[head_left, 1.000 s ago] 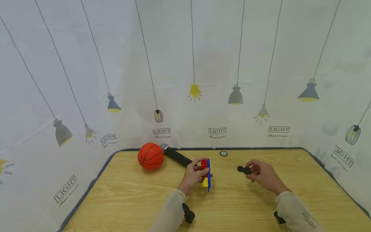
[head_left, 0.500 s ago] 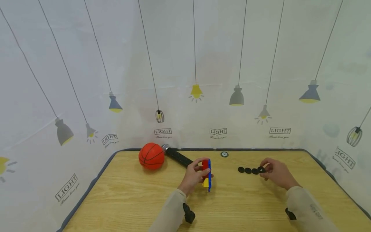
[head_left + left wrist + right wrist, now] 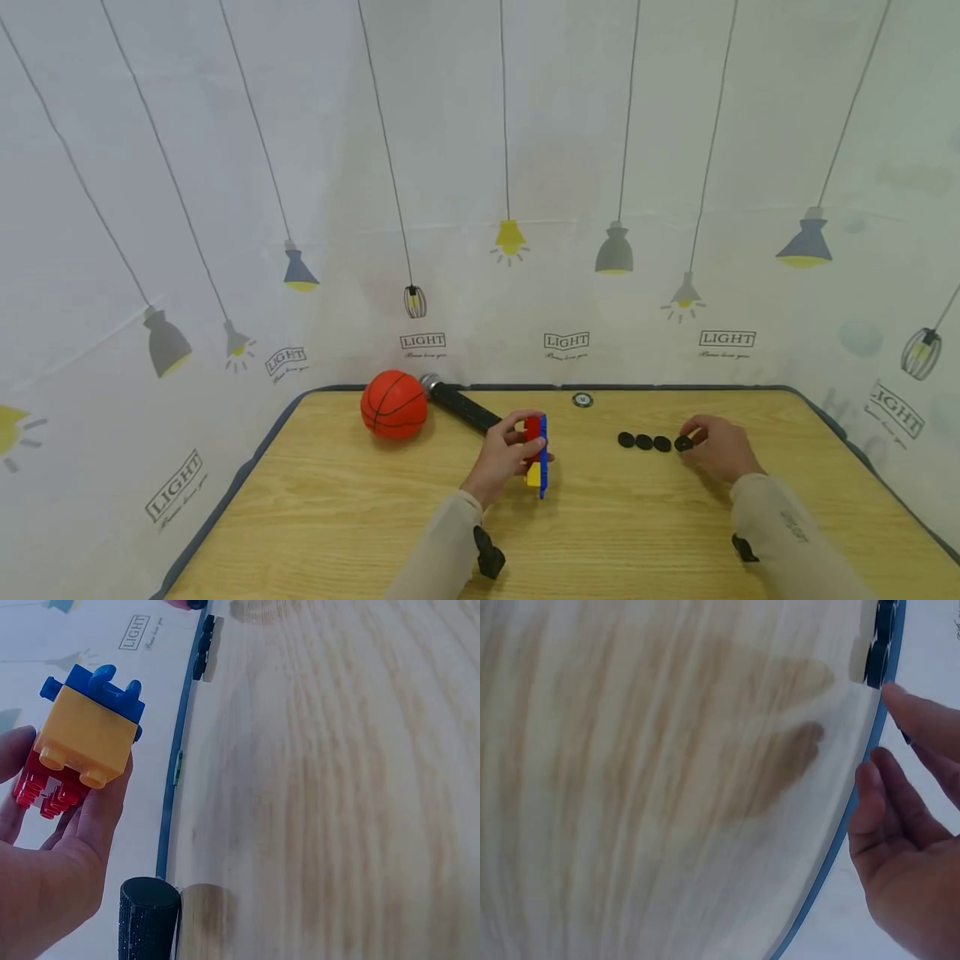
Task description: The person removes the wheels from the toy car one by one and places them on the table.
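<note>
In the head view my left hand (image 3: 495, 460) grips a stack of toy building blocks (image 3: 533, 474), held on end above the table. Its parts are red, yellow and blue; the left wrist view shows the yellow block (image 3: 90, 731) and the blue piece (image 3: 105, 690) with hooked clips. My right hand (image 3: 722, 448) pinches a small black toy wheel (image 3: 683, 443) between thumb and fingertips, low over the table. To its left, several matching black wheels (image 3: 643, 442) lie flat in a row. Fingers hide most of the pinched wheel in the right wrist view.
An orange-red toy basketball (image 3: 393, 405) sits at the back left of the wooden table (image 3: 600, 533). Beside it lies a black microphone (image 3: 465, 408), its handle partly behind my left hand. A round chip (image 3: 582, 400) lies near the back edge, before a printed white backdrop (image 3: 562, 283).
My right hand has moved right, away from the wheels in the row, and then slightly down and left with one wheel pinched. My left hand and the blocks have barely moved.
</note>
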Demonstrator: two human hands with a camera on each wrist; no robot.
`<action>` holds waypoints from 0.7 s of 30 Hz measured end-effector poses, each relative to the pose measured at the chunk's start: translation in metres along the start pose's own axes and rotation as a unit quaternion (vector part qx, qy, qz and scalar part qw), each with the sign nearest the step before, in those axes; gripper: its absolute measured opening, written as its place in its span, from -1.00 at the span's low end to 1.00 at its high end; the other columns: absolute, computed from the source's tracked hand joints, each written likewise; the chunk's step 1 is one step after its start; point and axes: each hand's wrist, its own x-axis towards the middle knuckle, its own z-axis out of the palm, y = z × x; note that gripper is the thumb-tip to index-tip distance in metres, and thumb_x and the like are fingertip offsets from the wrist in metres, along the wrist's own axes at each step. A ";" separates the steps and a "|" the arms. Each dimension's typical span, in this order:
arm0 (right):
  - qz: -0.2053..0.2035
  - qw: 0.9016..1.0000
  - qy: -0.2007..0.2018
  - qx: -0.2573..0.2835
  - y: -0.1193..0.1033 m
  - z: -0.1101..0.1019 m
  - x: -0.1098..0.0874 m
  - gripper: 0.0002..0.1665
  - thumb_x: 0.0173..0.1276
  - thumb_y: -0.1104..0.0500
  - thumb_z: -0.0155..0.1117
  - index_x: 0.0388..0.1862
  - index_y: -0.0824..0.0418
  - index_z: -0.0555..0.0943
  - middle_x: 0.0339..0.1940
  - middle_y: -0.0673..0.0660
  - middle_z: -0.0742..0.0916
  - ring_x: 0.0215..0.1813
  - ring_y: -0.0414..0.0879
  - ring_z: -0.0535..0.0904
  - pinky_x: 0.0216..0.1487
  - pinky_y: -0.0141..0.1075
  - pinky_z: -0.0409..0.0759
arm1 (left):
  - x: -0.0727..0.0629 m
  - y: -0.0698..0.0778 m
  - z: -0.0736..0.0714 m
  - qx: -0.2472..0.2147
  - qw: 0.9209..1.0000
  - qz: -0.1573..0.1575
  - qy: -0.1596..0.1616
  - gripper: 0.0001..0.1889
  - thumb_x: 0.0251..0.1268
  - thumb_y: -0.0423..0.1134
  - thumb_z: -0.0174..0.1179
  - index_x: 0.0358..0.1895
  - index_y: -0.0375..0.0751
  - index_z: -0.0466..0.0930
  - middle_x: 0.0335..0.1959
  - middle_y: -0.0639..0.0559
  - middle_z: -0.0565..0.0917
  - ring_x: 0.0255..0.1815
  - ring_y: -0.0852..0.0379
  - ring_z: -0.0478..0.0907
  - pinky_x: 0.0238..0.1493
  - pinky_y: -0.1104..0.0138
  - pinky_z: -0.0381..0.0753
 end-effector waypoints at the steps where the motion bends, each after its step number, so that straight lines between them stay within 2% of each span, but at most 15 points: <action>1: 0.005 1.000 0.000 -0.001 -0.001 0.001 0.000 -0.65 0.18 0.24 0.45 -0.05 0.32 0.66 -0.18 0.33 0.74 -0.17 0.16 0.64 -0.19 0.04 0.60 | 0.000 0.000 0.000 0.000 1.000 0.000 0.000 -0.55 0.43 -0.31 0.21 0.34 0.02 0.48 0.19 -0.46 0.58 -0.04 -0.21 0.77 -0.03 0.07 0.76; 7: 0.035 0.999 0.004 -0.010 -0.002 0.011 0.000 -0.63 0.20 0.24 0.41 -0.01 0.32 0.66 -0.04 0.46 0.68 -0.10 0.27 0.62 -0.22 0.05 0.61 | 0.000 0.002 0.002 0.004 1.000 0.002 -0.002 -0.53 0.43 -0.30 0.22 0.37 -0.03 0.45 0.17 -0.46 0.60 -0.02 -0.23 0.76 -0.07 0.12 0.77; 11: 0.055 0.998 0.004 -0.016 -0.001 0.016 0.002 -0.61 0.19 0.25 0.42 0.02 0.32 0.67 0.04 0.52 0.66 -0.02 0.38 0.60 -0.12 0.14 0.62 | 0.000 0.002 0.002 0.006 1.000 -0.005 -0.002 -0.53 0.43 -0.28 0.22 0.37 -0.01 0.45 0.18 -0.45 0.59 -0.01 -0.23 0.76 -0.12 0.21 0.77; 15: 0.081 0.997 -0.003 -0.012 -0.001 0.015 0.007 -0.58 0.18 0.25 0.41 0.05 0.32 0.67 0.19 0.59 0.58 0.25 0.65 0.34 0.16 0.42 0.42 | -0.002 0.003 0.002 0.009 1.000 -0.010 -0.002 -0.54 0.43 -0.28 0.22 0.35 0.03 0.46 0.20 -0.46 0.57 0.02 -0.25 0.74 -0.11 0.23 0.76; 18: 0.092 0.996 -0.009 -0.012 0.000 0.013 0.011 -0.57 0.18 0.24 0.40 0.06 0.32 0.66 0.25 0.61 0.54 0.29 0.75 0.17 0.25 0.52 0.24 | -0.002 0.005 0.002 0.009 1.000 -0.007 -0.003 -0.53 0.43 -0.28 0.21 0.37 0.02 0.45 0.22 -0.48 0.55 0.03 -0.27 0.73 -0.08 0.20 0.76; 21: 0.091 0.996 -0.005 -0.018 0.001 0.014 0.012 -0.58 0.17 0.22 0.40 0.03 0.33 0.68 0.20 0.59 0.58 0.21 0.68 0.29 0.24 0.44 0.25 | -0.003 0.005 0.002 0.012 1.000 -0.007 -0.005 -0.52 0.44 -0.29 0.21 0.38 0.00 0.44 0.21 -0.45 0.56 0.04 -0.29 0.73 -0.06 0.17 0.77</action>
